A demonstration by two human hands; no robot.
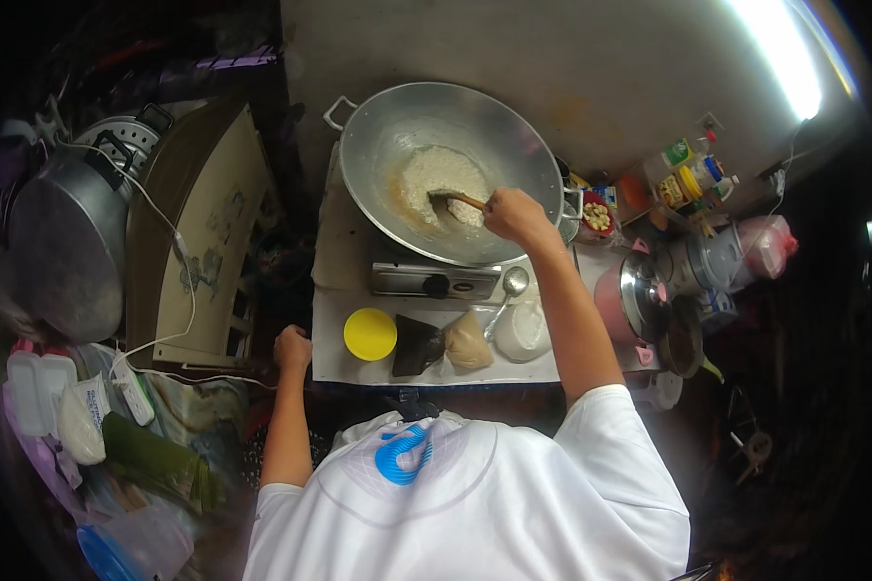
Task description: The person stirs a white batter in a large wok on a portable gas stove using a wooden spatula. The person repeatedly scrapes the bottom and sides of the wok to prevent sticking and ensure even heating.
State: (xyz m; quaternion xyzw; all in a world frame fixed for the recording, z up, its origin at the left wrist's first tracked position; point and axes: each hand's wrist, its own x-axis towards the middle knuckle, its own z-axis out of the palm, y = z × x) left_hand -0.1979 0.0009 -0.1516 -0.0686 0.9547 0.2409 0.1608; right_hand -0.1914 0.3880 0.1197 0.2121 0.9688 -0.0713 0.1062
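Observation:
My right hand (514, 218) grips the handle of a wooden spoon (465, 197), whose head rests in a pale, lumpy mixture (443, 174) inside a large metal wok (527, 156). The wok sits over a gas stove (436, 282). My left hand (293, 346) is at the left edge of the table, its fingers curled; whether it holds the edge cannot be seen. Along the front of the table lie a yellow round lid (370, 334), a bag of dark stuff (416, 346), a bag of tan stuff (468, 341), a bag of white stuff (523, 331) and a metal ladle (515, 281).
To the right stand a pink pot with a glass lid (618, 298), a red bowl of pale pieces (596, 216) and several bottles and jars (687, 181). A wooden cabinet (196, 240) and a big metal pot (69, 247) are at the left, with a white cord (163, 210) across the cabinet.

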